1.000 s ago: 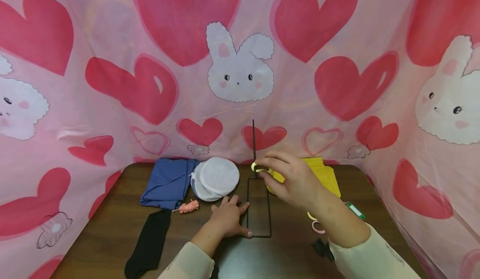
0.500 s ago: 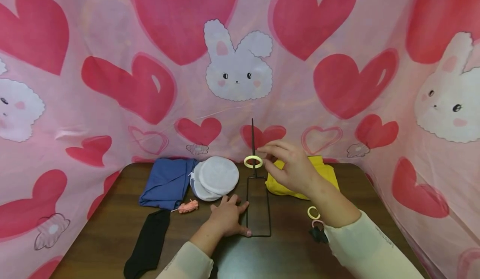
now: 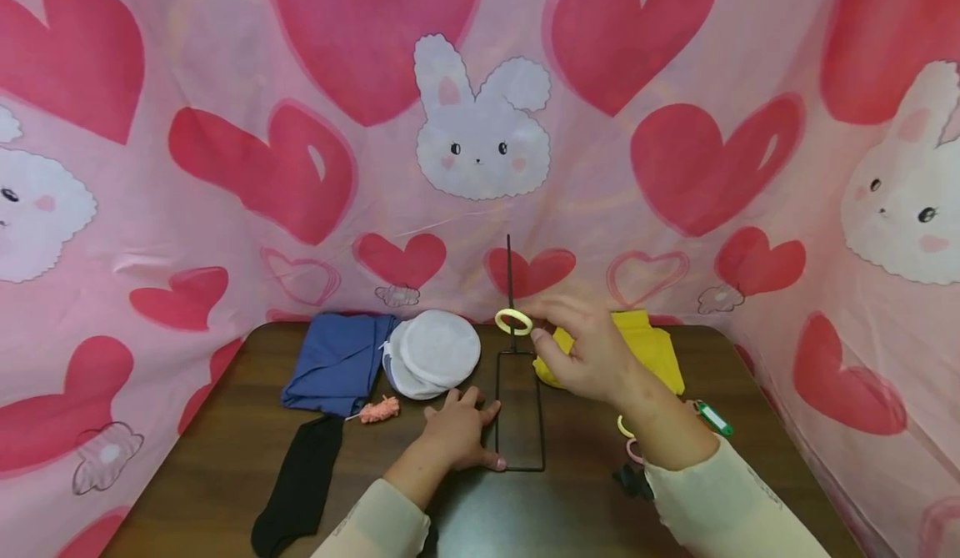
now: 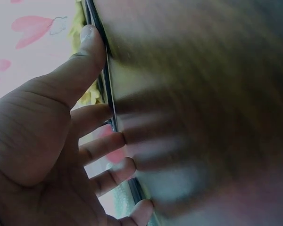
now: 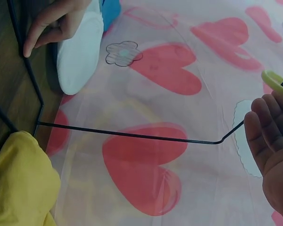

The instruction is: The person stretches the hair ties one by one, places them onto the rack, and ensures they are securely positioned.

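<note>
My right hand (image 3: 588, 349) pinches a pale yellow ring (image 3: 501, 314) by its right edge, with thumb and fingers close together there. In the right wrist view, the ring (image 5: 270, 81) surrounds the tip of a thin black wire rod (image 5: 132, 135), next to my fingertips. That rod rises from the flat rectangular base of a black wire stand (image 3: 542, 424) on the table. Spread over the left side of the base, my left hand (image 3: 453, 434) has its thumb and fingertips on the wire (image 4: 107, 77). Its fingers hold nothing.
Left of the stand lie a round white pouch (image 3: 442, 348), folded blue cloth (image 3: 337, 362), a coral tuft (image 3: 379, 410) and a black sock (image 3: 298, 479). To the right are yellow cloth (image 3: 652, 349), a pink ring (image 3: 634, 451), a dark bunched item (image 3: 632, 481) and a green tag (image 3: 713, 418).
The yellow ring, earlier partly covered by my right fingers, now shows almost whole around the rod. My right hand drew back slightly, then came close to it again. My left hand stayed in place.
</note>
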### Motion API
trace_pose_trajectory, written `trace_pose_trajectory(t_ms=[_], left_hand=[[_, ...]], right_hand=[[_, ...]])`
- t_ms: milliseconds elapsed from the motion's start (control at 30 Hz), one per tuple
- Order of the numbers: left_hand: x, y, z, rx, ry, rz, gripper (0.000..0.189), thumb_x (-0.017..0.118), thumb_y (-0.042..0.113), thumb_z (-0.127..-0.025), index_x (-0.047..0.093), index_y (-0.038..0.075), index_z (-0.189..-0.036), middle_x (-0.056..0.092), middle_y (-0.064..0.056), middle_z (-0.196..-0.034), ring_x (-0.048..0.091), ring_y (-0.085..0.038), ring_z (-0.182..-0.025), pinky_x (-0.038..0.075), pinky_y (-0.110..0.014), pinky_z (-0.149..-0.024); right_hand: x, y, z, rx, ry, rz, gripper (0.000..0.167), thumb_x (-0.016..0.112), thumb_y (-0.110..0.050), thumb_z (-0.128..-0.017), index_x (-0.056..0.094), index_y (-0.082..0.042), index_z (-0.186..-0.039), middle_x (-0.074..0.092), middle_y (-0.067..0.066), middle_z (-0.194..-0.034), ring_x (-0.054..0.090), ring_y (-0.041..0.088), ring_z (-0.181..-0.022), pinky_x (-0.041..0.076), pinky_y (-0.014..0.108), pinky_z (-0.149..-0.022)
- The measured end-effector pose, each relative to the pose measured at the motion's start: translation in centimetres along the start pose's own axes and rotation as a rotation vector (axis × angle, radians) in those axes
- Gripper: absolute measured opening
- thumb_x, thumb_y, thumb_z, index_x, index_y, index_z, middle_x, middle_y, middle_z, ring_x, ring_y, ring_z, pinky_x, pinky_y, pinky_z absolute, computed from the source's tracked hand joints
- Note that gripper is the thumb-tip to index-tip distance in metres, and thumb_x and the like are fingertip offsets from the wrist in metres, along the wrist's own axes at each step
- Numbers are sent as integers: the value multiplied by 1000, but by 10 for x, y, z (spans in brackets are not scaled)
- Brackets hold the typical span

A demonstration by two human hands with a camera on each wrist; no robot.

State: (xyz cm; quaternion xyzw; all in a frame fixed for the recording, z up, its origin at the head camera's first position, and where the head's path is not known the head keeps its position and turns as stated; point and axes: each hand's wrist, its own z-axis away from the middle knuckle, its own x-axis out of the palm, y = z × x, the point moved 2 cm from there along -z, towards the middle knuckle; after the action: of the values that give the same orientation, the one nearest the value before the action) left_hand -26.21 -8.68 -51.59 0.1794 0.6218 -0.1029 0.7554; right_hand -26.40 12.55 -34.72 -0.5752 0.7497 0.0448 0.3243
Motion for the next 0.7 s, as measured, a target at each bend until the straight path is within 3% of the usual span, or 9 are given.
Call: trace_pose_trajectory(t_ms=[133,367,533,700], left_hand=[[0,0,-1,1,-5,-14,98,81,75,-69,55,30,-152,49,-4,-141,45,-33,-125,45,-68,-87],[1,0,-2,-6,-7,-20,98,81,76,-68,55,32,-152,50,-2,-139,45,-31,-124,45,-67,-86],[1,-1,-2,-9,-15,-19,99,80,77,-67,55,32,-152,50,-2,-139,45,-32,-124,45,-68,-87],[-1,1,-2,-15,-32,-6,99,81,76,-67,55,32,-152,50,-3,-140,45,-32,-125,45,-68,-88]], right_hand=[[3,-2,0,4,6,-4,28,77,-11,-88,77,-11,-116,75,-3,-109,66,11,-86,55,24,-77],[1,7,-6,46,22,42,21,83,-9,-85,79,-13,-105,74,-8,-95,64,8,-81,56,31,-72],[2,22,-15,185,-15,9,10,80,-14,-91,78,-13,-101,70,-10,-90,62,6,-75,57,33,-67],[6,41,-28,351,-32,6,11,77,-21,-96,79,-14,-103,71,-9,-90,63,9,-76,58,37,-72]])
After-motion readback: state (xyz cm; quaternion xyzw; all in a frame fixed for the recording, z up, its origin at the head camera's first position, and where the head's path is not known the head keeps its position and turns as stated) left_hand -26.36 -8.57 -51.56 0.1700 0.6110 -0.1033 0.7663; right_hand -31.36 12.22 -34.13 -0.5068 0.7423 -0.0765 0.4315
